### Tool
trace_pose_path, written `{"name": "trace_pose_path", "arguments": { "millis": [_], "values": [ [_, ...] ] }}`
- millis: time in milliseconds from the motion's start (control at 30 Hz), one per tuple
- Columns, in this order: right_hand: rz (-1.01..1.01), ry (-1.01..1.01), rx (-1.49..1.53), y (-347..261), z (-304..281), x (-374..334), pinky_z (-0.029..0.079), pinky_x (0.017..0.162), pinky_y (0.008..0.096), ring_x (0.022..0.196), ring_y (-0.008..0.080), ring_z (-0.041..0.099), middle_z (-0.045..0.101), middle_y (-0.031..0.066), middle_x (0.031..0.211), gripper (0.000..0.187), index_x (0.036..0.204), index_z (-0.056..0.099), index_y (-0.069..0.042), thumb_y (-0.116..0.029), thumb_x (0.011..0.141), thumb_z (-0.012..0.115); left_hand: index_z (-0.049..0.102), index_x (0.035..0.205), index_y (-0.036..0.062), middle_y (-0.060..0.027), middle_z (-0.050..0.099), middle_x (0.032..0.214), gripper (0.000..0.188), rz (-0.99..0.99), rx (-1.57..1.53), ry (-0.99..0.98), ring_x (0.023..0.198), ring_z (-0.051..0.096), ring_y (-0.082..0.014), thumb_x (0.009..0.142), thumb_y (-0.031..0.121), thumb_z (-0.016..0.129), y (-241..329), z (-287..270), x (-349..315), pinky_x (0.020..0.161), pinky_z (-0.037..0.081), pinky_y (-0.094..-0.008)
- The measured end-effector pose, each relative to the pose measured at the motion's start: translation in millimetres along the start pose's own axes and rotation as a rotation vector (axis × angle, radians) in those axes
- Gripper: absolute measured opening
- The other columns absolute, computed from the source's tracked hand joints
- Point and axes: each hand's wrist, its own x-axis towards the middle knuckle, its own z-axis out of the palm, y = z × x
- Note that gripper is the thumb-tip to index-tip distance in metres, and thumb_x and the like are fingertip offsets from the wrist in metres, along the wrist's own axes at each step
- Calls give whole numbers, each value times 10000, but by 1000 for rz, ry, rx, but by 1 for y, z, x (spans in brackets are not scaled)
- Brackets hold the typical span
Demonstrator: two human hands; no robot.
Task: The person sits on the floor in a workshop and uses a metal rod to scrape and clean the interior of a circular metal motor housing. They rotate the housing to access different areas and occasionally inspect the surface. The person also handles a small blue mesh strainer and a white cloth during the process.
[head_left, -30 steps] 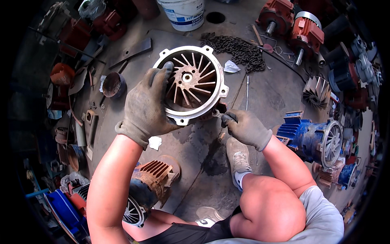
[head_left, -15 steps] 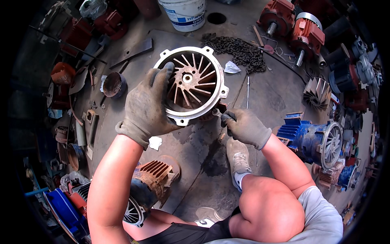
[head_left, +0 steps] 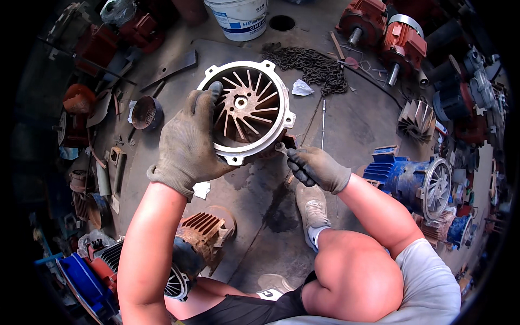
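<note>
A round motor end cover, w/ radial ribs and a hub hole at its centre, is held up above the floor plate at mid-frame. It is gripped by the gloved left hand: fingers are hooked over the cover's left rim, w/ the fingertips lying on the ribs inside, palm behind the rim. The cover is tilted so its ribbed face is turned toward the camera.

The gloved right hand is clenched around the handle of a wrench; the tool's head is set at the cover's lower-right edge, by a lug. Only a short bit of the wrench is seen; whether it touches the lug can't be told.

Below the left forearm a rusty finned motor housing is seen lying on the floor, near the knee. A shoe is planted on the plate just under the right hand. A heap of chain lies beyond the cover, w/ a white bucket behind it at the top edge. A blue motor w/ a fan wheel lies to the right, red motors top right, well apart from the hands.
</note>
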Motion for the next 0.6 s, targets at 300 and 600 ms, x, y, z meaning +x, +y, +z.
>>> {"name": "trace_pose_path", "arguments": {
  "millis": [300,600],
  "values": [
    [-106,207,166,46,37,-4,354,480,304,536,115,493,582,-11,744,382,958,672,-103,-392,1202,620,523,1578,29,-215,652,1411,1131,68,-27,-3,1213,749,-451,686,490,1043,0,-1,3,988,644,-540],
    [55,-49,644,32,36,-5,325,512,285,545,108,421,500,-50,691,343,1114,728,-175,-451,1236,564,534,1560,13,-222,650,1438,1136,122,-27,-37,1238,722,-474,672,496,1052,-6,-6,8,1039,614,-553]
  ]
}}
